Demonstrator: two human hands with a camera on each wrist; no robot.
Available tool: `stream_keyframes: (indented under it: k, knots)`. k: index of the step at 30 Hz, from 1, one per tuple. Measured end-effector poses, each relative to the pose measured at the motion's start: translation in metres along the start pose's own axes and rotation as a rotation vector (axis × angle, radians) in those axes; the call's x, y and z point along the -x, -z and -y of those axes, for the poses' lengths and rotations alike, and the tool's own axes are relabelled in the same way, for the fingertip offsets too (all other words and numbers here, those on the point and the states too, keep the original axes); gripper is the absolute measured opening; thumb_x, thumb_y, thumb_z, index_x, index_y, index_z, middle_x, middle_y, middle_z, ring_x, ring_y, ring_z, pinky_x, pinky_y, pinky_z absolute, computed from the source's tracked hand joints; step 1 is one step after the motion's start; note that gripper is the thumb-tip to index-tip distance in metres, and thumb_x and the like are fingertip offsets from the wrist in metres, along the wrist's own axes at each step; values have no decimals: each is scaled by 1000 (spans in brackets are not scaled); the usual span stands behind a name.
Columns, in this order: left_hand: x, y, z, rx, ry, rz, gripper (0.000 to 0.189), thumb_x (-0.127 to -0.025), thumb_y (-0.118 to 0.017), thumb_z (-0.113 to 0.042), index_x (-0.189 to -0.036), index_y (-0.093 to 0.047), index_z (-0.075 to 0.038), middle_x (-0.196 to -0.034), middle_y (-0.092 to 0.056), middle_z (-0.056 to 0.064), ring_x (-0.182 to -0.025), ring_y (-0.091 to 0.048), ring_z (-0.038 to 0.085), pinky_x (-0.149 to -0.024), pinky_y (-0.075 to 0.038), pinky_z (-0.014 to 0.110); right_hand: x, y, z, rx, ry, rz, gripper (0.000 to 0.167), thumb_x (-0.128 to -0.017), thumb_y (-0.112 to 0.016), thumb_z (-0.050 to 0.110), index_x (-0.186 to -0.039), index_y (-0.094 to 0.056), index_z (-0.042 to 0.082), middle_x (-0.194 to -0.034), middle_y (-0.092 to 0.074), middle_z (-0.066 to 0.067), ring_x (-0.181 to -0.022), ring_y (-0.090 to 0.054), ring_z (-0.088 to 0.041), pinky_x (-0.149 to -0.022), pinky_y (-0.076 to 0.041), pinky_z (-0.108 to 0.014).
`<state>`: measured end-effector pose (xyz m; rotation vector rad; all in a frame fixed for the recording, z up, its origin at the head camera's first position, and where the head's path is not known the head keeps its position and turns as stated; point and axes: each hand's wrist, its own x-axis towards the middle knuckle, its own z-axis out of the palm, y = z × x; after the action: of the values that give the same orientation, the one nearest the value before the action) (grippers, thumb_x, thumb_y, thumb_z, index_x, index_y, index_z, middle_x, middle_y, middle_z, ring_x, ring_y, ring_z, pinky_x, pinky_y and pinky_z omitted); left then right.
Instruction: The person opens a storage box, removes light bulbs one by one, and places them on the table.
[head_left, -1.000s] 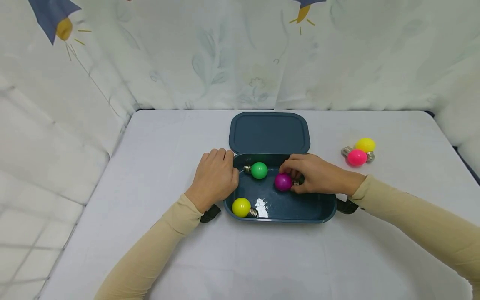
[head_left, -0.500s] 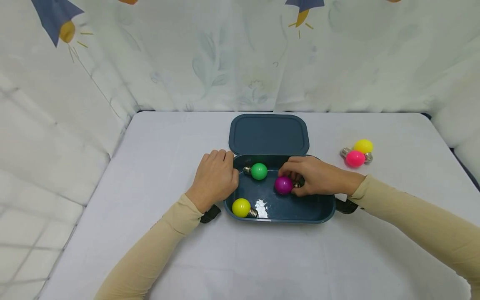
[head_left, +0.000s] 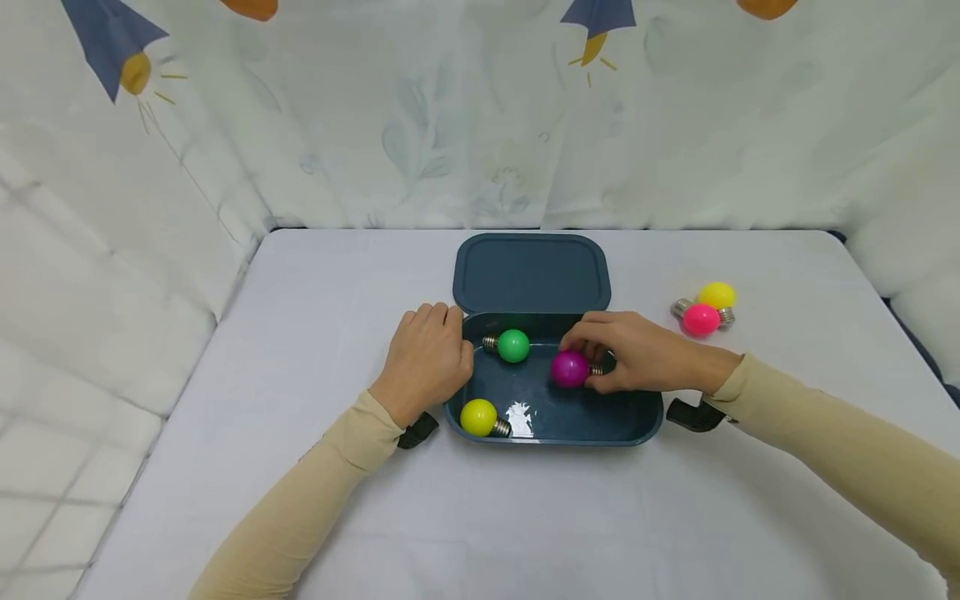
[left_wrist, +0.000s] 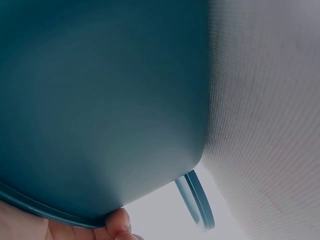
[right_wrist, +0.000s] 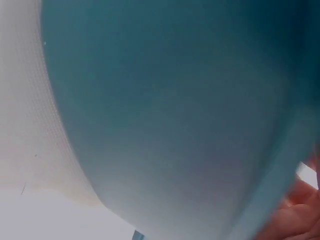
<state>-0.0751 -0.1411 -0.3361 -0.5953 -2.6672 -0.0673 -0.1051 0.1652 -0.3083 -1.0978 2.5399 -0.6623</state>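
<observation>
My right hand (head_left: 637, 350) reaches over the right side of a dark blue-grey plastic box (head_left: 570, 442) and pinches a purple light bulb (head_left: 570, 368) by its screw-base end. The bulb lies sideways, its round part pointing left. At the box's left end, my left hand (head_left: 427, 358) grips the rim; in the left wrist view, fingertips (left_wrist: 118, 221) curl at the rim. Inside the box, a green bulb (head_left: 513, 346) lies by the back left and a yellow bulb (head_left: 478, 417) in the front left corner. The right wrist view mostly shows the box's outer wall (right_wrist: 165, 125).
The matching flat lid (head_left: 532, 273) lies right behind the box. Farther right on the white-covered table (head_left: 360, 275) lie a pink bulb (head_left: 701, 320) and another yellow bulb (head_left: 717, 295), side by side. Patterned curtains (head_left: 337, 125) surround the table.
The head view has shifted slightly. Relative to the box, my right hand and the purple bulb have moved a little to the right. My left hand keeps its grip on the rim.
</observation>
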Motion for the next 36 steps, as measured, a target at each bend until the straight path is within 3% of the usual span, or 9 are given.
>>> stream_keyframes:
  k: [11, 23, 36]
  knots:
    - [-3, -4, 5, -4, -8, -9, 14, -91, -55, -11, -79, -53, -4, -70, -47, 9, -64, -43, 25, -59, -27, 32, 19, 11, -5, -63, 18, -134, 46, -81, -84, 9, -124, -68, 16, -110, -68, 3, -94, -68, -7, -82, -63, -35]
    - [-4, -6, 9, 6, -10, -19, 13, -90, -55, -10, -79, -54, -3, -68, -45, 8, -63, -43, 25, -59, -30, 33, 32, 15, -15, -103, 53, -276, 47, -80, -85, 8, -122, -68, 18, -111, -72, 4, -89, -71, -3, -78, -62, -28]
    - [-3, -5, 11, 6, -4, -27, 12, -90, -55, -11, -83, -58, -1, -72, -52, 10, -65, -47, 26, -59, -32, 33, 46, 17, -20, -153, 57, -385, 53, -77, -87, 2, -125, -66, 14, -115, -70, 0, -93, -70, -1, -85, -57, -12]
